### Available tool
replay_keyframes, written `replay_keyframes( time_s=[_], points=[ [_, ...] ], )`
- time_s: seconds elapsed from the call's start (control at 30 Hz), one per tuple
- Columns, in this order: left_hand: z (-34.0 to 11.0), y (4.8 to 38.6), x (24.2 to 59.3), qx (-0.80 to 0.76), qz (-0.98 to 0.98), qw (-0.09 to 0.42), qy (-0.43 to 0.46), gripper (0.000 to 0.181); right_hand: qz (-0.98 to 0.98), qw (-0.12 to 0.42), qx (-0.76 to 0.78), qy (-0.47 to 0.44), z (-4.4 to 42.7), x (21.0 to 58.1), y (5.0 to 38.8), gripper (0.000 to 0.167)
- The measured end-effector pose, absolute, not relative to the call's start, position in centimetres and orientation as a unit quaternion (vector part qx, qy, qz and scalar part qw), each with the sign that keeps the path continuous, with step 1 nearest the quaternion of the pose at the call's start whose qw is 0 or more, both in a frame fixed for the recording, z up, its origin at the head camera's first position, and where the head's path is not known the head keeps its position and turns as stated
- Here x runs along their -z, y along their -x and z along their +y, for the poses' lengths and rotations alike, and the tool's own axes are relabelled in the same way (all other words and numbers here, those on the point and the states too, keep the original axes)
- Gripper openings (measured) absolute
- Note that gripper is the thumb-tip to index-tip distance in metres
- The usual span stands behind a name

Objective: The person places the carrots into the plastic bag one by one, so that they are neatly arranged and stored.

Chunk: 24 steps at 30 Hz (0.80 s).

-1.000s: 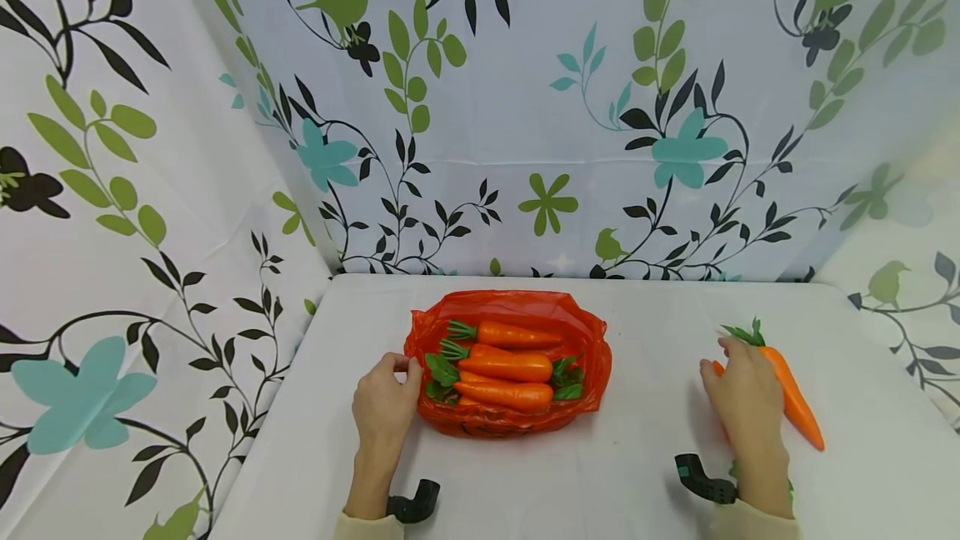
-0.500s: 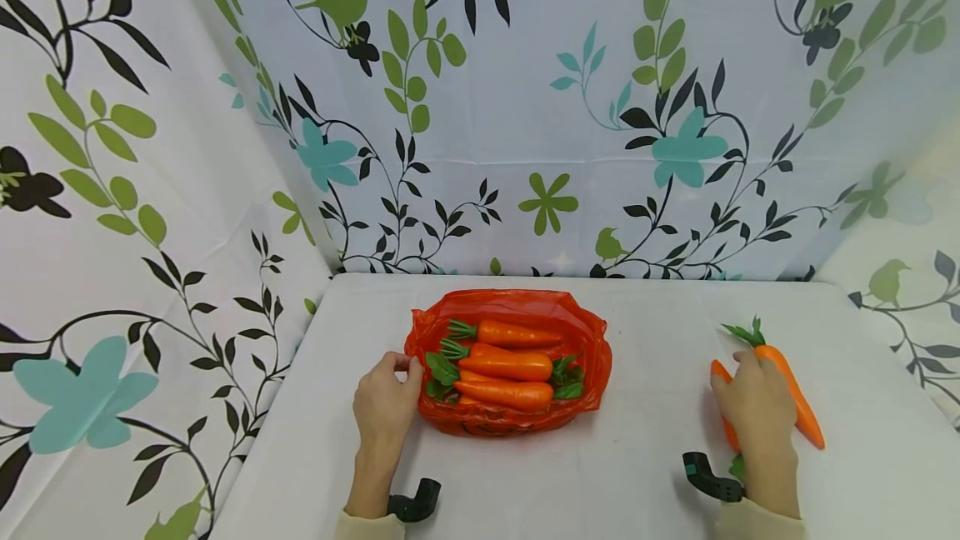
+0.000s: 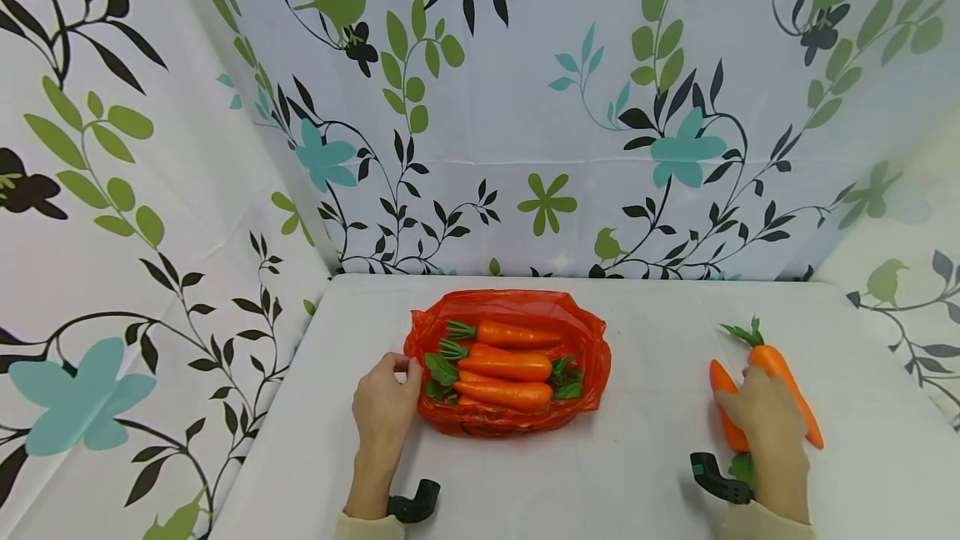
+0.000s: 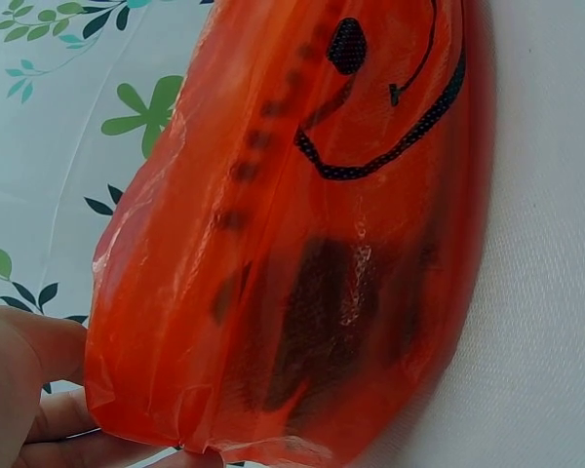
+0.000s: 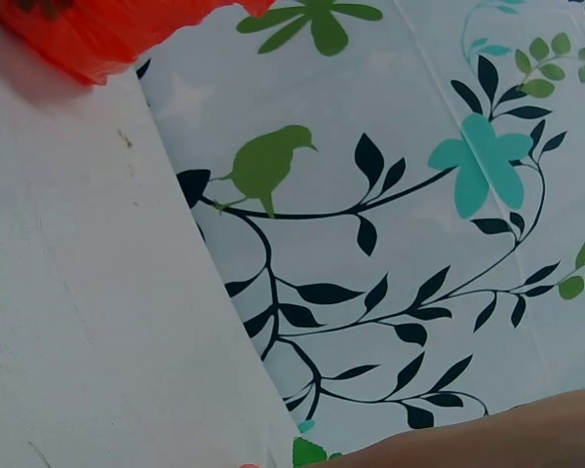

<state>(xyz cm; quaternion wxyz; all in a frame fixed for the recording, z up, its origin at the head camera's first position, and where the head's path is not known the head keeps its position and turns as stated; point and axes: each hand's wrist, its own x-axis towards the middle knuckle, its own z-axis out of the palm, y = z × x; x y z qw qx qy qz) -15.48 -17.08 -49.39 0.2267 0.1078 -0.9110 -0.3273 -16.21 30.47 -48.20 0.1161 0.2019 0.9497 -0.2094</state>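
Note:
A red plastic bag (image 3: 588, 365) lies open-mouthed on the white table, several orange carrots (image 3: 517, 365) with green tops inside. My left hand (image 3: 386, 398) pinches the bag's left edge; in the left wrist view the fingers (image 4: 58, 419) meet the bag's side (image 4: 273, 292). Over at the right, my right hand (image 3: 768, 419) is above two loose carrots, thumb and fingers apart. One carrot (image 3: 767, 357) slants under its fingers; the other carrot (image 3: 722, 382) lies by the thumb. Whether the fingers touch the slanted carrot is hard to tell. The right wrist view shows little of that hand.
The white table (image 3: 645, 407) spreads between bag and loose carrots. Behind it hangs a patterned curtain (image 3: 495, 123), with more patterned cloth at both sides. A black wrist mount (image 3: 416, 502) sits on the left wrist, another mount (image 3: 720, 480) on the right.
My right hand has moved right and nearer to me, uncovering more of the left loose carrot and its leaves. The left hand, bag and loose carrots stay in place.

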Motion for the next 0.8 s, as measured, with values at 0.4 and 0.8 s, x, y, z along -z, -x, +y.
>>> replay_keyframes(
  time_s=[0.4, 0.8],
  points=[
    [-17.16, 15.49, 49.42, 0.324, -0.912, 0.225, -0.112, 0.018, 0.938, 0.172, 0.236, -0.188, 30.39, 48.29, 15.86, 0.059],
    [-17.20, 15.58, 49.47, 0.325, -0.912, 0.223, -0.113, 0.019, 0.950, 0.113, 0.237, -0.168, 29.81, 48.18, 16.08, 0.060]
  ],
)
